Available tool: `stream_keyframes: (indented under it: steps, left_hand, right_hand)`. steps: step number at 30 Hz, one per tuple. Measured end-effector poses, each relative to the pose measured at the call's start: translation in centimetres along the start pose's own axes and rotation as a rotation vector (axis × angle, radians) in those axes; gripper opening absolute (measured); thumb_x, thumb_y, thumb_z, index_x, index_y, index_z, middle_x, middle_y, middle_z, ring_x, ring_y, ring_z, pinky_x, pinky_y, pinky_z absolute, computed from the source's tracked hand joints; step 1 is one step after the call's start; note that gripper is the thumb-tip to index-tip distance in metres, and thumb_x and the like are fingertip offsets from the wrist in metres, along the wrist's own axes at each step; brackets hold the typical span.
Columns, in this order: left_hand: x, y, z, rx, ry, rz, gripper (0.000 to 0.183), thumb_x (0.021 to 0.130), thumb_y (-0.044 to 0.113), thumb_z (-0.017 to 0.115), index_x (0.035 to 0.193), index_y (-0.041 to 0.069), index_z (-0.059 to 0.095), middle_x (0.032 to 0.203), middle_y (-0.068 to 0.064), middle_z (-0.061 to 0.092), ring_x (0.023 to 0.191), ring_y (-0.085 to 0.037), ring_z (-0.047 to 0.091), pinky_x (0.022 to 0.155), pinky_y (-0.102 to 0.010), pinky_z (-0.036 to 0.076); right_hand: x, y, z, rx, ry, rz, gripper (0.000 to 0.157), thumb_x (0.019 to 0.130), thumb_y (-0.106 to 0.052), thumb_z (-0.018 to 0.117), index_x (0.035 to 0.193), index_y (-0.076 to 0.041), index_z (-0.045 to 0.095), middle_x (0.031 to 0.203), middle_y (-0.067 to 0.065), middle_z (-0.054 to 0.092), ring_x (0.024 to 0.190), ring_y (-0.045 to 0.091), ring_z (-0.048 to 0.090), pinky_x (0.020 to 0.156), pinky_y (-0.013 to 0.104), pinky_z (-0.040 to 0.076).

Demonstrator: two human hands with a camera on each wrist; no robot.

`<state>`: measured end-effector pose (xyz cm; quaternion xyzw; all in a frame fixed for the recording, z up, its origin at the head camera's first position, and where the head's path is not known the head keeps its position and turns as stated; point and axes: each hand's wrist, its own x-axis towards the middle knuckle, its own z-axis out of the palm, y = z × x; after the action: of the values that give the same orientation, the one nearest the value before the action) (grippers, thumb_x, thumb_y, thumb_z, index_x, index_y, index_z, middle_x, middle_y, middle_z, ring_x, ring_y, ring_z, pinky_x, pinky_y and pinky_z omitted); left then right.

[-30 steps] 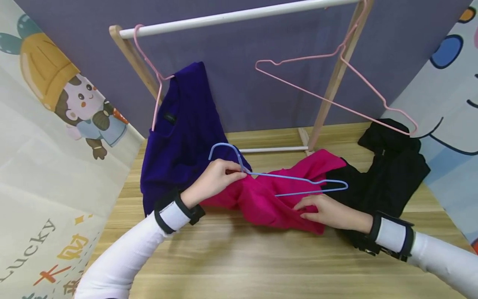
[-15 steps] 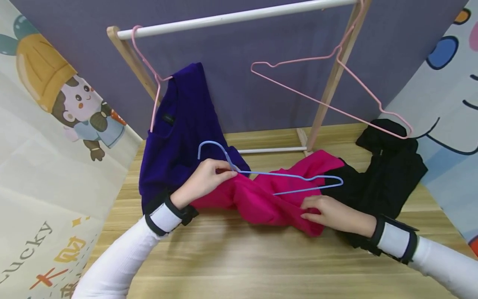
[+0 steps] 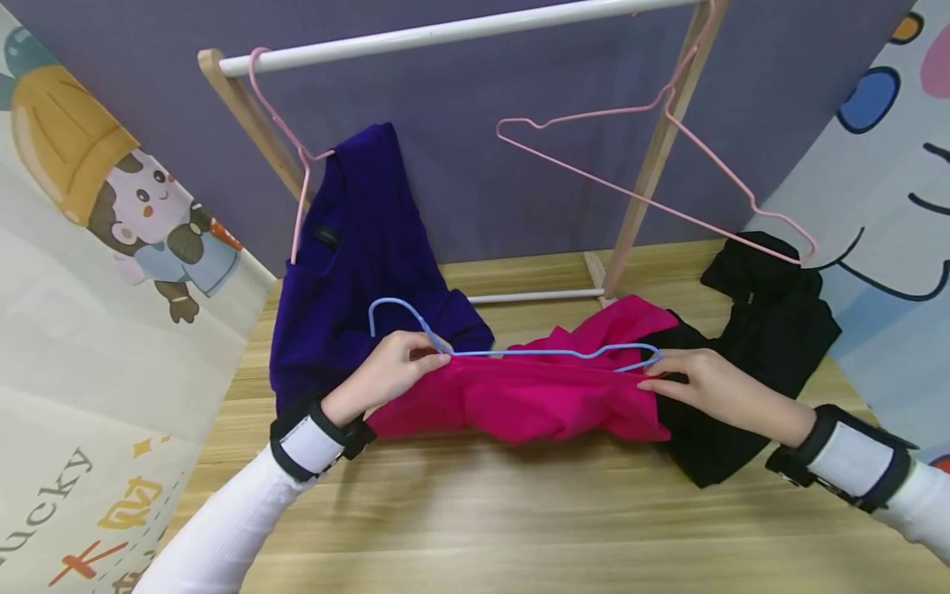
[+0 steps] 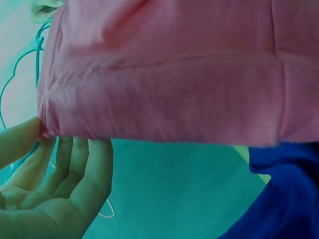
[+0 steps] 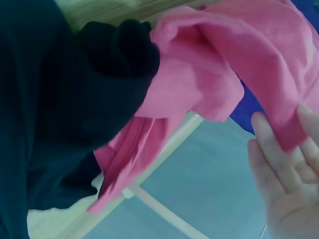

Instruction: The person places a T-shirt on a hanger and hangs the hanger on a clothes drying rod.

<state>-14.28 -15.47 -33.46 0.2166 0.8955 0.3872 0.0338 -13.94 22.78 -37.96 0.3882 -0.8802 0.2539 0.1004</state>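
Observation:
A bright pink garment (image 3: 549, 404) is stretched between both hands above the table, its upper edge pulled nearly straight. Along that edge lies a blue clothes hanger (image 3: 552, 352), its hook pointing left and part of its frame hidden by the cloth. My left hand (image 3: 393, 367) pinches the garment's edge together with the hanger just below the hook. At the hanger's right end, my right hand (image 3: 705, 384) pinches the garment between thumb and fingers. The right wrist view shows the pink cloth (image 5: 284, 119) between that thumb and the fingers (image 5: 269, 159).
A purple garment (image 3: 356, 280) hangs from a pink hanger (image 3: 278, 120) at the rack's left. Another pink hanger (image 3: 586, 175) hangs bare from the white rail (image 3: 460, 31) at right. Black clothing (image 3: 783, 338) lies on the table (image 3: 475, 511) to the right.
My right hand has moved up and right to the hanger's end, drawing the pink edge straight. My left hand and the hanger have shifted left.

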Motion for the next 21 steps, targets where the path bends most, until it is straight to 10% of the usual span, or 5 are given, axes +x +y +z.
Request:
stream_keyframes:
  steps: [21]
  left_hand:
    - [0.5,0.8,2.1,0.154,-0.006,0.208,0.004,0.080,0.010,0.060,0.080,0.009,0.064,0.076,-0.001,0.064,0.069,-0.007,0.054,0.064,-0.030,0.049]
  right_hand:
    - [4.4,-2.3,-3.4,-0.039,-0.103,-0.133,0.023,0.064,-0.006,0.073,0.081,-0.018,0.062,0.076,-0.012,0.057,0.067,0.001,0.050,0.056,0.027,0.053]
